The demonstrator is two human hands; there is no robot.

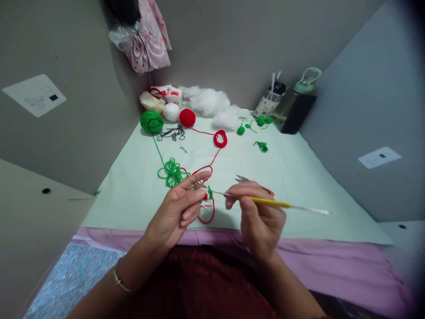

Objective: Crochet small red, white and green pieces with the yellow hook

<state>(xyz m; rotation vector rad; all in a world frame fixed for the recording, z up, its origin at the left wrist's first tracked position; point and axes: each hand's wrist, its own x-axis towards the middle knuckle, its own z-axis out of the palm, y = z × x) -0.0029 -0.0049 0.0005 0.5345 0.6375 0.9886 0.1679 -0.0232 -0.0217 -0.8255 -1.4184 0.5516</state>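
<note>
My left hand (181, 208) pinches a small crochet piece (207, 195) of white, red and green yarn, with the forefinger stretched out above it. My right hand (257, 217) is closed round a yellow-handled crochet hook (272, 203) whose metal tip reaches into the piece. A red yarn strand (207, 170) runs from the piece back to a red coil (220, 138) and a red ball (187, 117). A loose green yarn tangle (172, 172) lies just beyond my left hand, fed from a green ball (151, 121).
Scissors (244, 179) lie behind my right hand on the pale green mat (299, 177). At the back stand a white ball (171, 112), white stuffing (212, 103), small green pompoms (260, 120), a pen cup (270, 103), a bottle (299, 95) and a dark box (297, 114). Grey walls close in both sides.
</note>
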